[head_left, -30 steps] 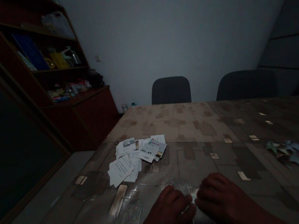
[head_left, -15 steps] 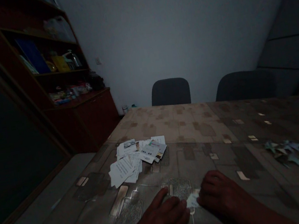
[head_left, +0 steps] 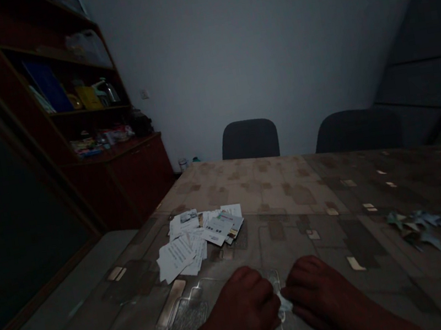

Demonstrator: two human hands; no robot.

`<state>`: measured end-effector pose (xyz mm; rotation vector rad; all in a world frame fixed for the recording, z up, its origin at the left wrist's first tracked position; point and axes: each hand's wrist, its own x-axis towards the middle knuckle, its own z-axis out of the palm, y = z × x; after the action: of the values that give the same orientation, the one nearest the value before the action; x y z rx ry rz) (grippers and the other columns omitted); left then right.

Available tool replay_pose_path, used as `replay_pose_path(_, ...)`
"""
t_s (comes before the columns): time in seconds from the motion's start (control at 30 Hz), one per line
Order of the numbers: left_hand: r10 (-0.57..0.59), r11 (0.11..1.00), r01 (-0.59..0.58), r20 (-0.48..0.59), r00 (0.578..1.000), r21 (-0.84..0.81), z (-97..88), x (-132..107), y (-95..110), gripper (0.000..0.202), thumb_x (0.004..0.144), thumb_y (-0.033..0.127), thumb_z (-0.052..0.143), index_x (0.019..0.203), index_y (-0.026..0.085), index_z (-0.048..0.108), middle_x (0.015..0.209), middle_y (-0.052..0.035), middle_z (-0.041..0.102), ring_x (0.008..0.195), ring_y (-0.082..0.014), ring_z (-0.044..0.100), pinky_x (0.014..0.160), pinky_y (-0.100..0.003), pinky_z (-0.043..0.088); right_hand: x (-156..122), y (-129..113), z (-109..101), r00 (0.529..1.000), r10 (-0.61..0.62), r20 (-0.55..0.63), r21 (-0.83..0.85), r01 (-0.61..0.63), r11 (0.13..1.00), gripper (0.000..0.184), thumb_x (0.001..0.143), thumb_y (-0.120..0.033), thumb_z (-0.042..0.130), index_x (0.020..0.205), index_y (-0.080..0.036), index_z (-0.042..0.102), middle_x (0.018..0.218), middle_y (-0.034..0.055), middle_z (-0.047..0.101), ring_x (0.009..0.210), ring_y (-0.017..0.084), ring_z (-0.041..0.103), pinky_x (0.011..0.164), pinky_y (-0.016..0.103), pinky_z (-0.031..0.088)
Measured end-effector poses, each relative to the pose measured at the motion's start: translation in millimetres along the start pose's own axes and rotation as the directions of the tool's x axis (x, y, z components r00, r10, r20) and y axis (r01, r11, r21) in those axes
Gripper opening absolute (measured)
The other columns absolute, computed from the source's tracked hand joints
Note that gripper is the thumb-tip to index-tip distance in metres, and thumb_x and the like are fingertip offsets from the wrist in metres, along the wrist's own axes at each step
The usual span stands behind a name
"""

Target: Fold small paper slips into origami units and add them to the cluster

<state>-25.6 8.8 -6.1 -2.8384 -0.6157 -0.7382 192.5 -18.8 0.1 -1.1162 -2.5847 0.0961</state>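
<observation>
My left hand (head_left: 243, 306) and my right hand (head_left: 318, 292) rest knuckles-up on the table (head_left: 274, 190) near its front edge, almost touching. Between their curled fingertips they pinch a small piece of pale paper (head_left: 285, 303), mostly hidden by the fingers. A loose pile of white printed paper slips (head_left: 196, 236) lies to the left and beyond my left hand. A row of small folded paper shapes (head_left: 430, 221), bluish-green, lies to the right of my right hand.
The table wears a patterned brown cloth under clear plastic. Two dark chairs (head_left: 249, 139) (head_left: 357, 131) stand at its far side against a pale wall. A dark wooden shelf unit (head_left: 84, 125) with books and small items stands at the left. The room is dim.
Both hands have closed in on the small paper and curled tighter over it; my left fingers, stretched out half a second ago, are now bent. The view has tilted slightly.
</observation>
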Motion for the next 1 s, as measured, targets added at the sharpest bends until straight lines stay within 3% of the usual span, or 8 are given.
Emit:
replay_pose_path(0.2,0.002,1.000,0.000,-0.093,0.996,0.020,12.9,-3,1,0.027,0.094,0.010,0.048,0.069,0.016,0.053,0.063,0.0001,0.053,0.059,-0.0150,0.044,0.058,-0.029,0.034,0,-2,-3,0.996,0.043,0.074,0.071,-0.048,0.996,0.008,0.087,-0.016,0.060,0.094,-0.020,0.064,0.090,0.0030,0.064,0.086,0.020,0.053,0.077,0.034,0.037)
replay_pose_path(0.3,-0.048,0.999,0.045,-0.134,0.990,-0.027,11.6,-2,1,0.029,0.092,0.010,0.046,0.065,0.017,0.054,0.061,-0.0009,0.054,0.057,-0.0153,0.047,0.054,-0.028,0.033,1,-2,3,1.000,0.028,0.001,0.024,-0.028,0.999,0.009,0.088,-0.014,0.058,0.090,-0.020,0.065,0.085,0.0036,0.064,0.081,0.020,0.054,0.075,0.034,0.038)
replay_pose_path(0.37,-0.140,0.978,0.118,-0.121,0.983,-0.170,7.8,0,1,0.022,0.088,0.010,0.048,0.070,0.017,0.058,0.064,-0.0019,0.059,0.059,-0.0154,0.052,0.056,-0.027,0.036,2,-2,8,0.996,0.028,-0.080,0.029,-0.026,0.999,0.012,0.088,-0.012,0.056,0.086,-0.019,0.065,0.080,0.0035,0.065,0.077,0.020,0.055,0.073,0.034,0.039)
replay_pose_path(0.43,-0.286,0.890,0.246,-0.051,0.957,-0.383,2.9,2,2,0.011,0.084,0.013,0.056,0.079,0.017,0.064,0.071,-0.0027,0.066,0.066,-0.0161,0.058,0.061,-0.026,0.041,2,-4,9,0.990,0.069,-0.126,0.127,-0.053,0.990,0.013,0.088,-0.012,0.057,0.084,-0.020,0.066,0.077,0.0030,0.066,0.075,0.019,0.058,0.071,0.032,0.040)
replay_pose_path(0.57,-0.537,0.620,0.502,0.140,0.832,-0.604,-3.1,6,5,0.011,0.070,0.013,0.075,0.079,0.017,0.072,0.073,-0.0017,0.069,0.070,-0.0173,0.063,0.064,-0.024,0.043,3,-11,5,0.959,0.237,-0.156,0.368,-0.166,0.915,0.014,0.089,-0.018,0.056,0.078,-0.019,0.064,0.072,0.0027,0.065,0.070,0.017,0.061,0.063,0.027,0.043)
replay_pose_path(0.87,-0.688,0.328,0.652,0.300,0.661,-0.683,-9.9,13,13,0.010,0.069,0.016,0.067,0.059,0.013,0.065,0.058,0.0017,0.056,0.060,-0.0138,0.054,0.058,-0.023,0.037,7,-22,6,0.892,0.437,-0.118,0.476,-0.335,0.813,0.016,0.081,-0.025,0.053,0.068,-0.019,0.059,0.059,-0.0023,0.055,0.054,0.013,0.052,0.051,0.022,0.037)
replay_pose_path(1.0,-0.688,0.236,0.644,0.343,0.640,-0.728,-13.9,15,12,0.009,0.067,0.020,0.064,0.061,0.015,0.062,0.059,0.0025,0.053,0.061,-0.0140,0.051,0.060,-0.024,0.038,7,-24,2,0.860,0.510,-0.021,0.588,-0.402,0.702,0.015,0.079,-0.027,0.053,0.068,-0.019,0.059,0.058,-0.0023,0.056,0.055,0.013,0.053,0.051,0.022,0.037)
